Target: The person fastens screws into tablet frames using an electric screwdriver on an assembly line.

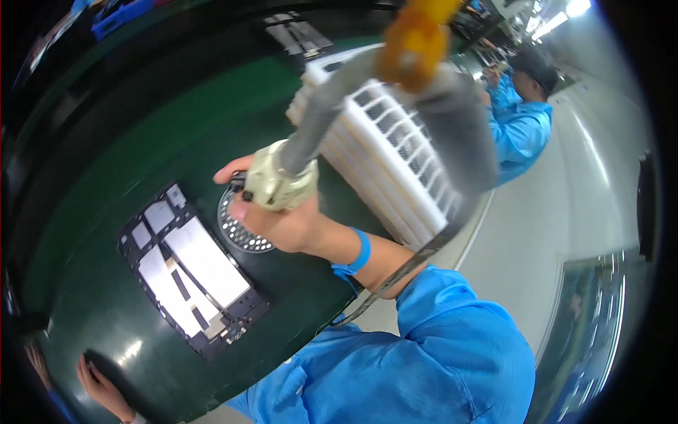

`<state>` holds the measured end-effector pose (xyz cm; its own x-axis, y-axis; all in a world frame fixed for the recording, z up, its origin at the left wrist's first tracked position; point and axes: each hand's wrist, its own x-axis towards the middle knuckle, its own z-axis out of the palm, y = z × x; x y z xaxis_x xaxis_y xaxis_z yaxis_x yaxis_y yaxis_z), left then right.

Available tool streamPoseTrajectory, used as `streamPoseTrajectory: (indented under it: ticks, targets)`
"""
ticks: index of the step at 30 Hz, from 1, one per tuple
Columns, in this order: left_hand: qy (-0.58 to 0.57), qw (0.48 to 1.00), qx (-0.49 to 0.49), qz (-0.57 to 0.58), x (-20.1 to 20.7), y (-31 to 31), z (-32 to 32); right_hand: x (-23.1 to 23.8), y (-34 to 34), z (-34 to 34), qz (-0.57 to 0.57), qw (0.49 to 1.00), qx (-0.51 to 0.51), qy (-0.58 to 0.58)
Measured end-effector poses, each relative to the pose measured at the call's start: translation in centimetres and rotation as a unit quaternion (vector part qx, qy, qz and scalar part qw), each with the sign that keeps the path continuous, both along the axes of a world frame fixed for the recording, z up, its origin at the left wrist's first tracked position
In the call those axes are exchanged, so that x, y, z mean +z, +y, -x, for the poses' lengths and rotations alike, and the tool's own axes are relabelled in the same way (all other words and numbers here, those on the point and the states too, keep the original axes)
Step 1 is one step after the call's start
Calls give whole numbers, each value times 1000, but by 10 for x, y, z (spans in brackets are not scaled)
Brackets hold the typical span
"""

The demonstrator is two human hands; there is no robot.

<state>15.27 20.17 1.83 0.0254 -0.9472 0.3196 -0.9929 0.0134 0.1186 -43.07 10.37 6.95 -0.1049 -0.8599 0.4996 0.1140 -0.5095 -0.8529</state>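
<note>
My right hand (289, 226) is closed around a cream-coloured hand-held tool (272, 185) with small black knobs and a thick grey hose (311, 131) rising from it. Directly under the tool is a round plate (247, 237) full of small holes; my fingers hide whether the two are joined. To the left of this hand an opened tablet (208, 261) lies face down, its black frame showing white battery packs and thin cables. A blue strap (357, 253) circles my right wrist. My left hand does not show.
A stack of white slotted trays (371, 169) stands right of the tool. Behind lie flat parts (296, 35) and a blue bin (120, 18). Two hands (104, 392), apparently another person's, rest at lower left on the green table (85, 304). A co-worker (526, 120) in blue sits far right.
</note>
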Motion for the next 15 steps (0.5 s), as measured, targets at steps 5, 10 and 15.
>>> streamPoseTrajectory:
  ticks: [5,10,15]
  targets:
    - [118,993,-12,-22,10,-17,51,14,14,21,-26,999,-23,-11]
    - [-30,999,36,-23,15,-15,63,18,11,22,-27,999,23,9]
    - [189,975,76,92,14,-24,95,-1,11,16,18,1000,9,-23]
